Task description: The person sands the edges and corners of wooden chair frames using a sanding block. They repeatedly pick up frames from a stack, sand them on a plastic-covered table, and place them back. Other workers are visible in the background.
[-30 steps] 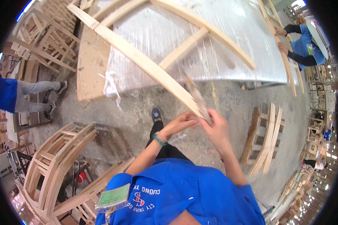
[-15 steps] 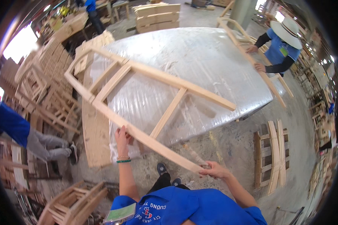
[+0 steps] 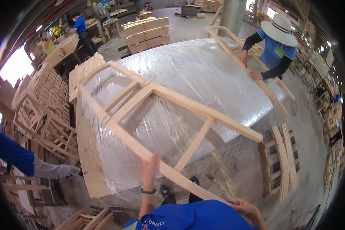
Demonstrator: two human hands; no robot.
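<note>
Spanning the middle of the view, a pale wooden frame (image 3: pixel 157 115) is held above a large table wrapped in clear plastic sheet (image 3: pixel 203 73). The frame has two long rails joined by several short crosspieces, and it tilts from the upper left, near a stack of wooden slats (image 3: pixel 82 71), down to the lower right. The left hand (image 3: pixel 148 165) reaches up and wraps its fingers around the nearer long rail about halfway along it; a green bead bracelet (image 3: pixel 147 190) sits on that wrist. The right hand (image 3: pixel 245 209) closes on the lower right end of the same rail, just above the blue shirt (image 3: pixel 195 216) of the person wearing the camera.

Below the frame, between the forearms, dark shoes (image 3: pixel 180 188) stand on the grey concrete floor (image 3: pixel 237 168). To the right on the floor lies a small pile of curved wooden parts (image 3: pixel 281 161).

At the far side of the table, a co-worker in a wide pale hat (image 3: pixel 280 28) and blue top presses both hands on another long wooden frame (image 3: pixel 249 73). Stacks of similar frames (image 3: pixel 42 122) fill the left side.
</note>
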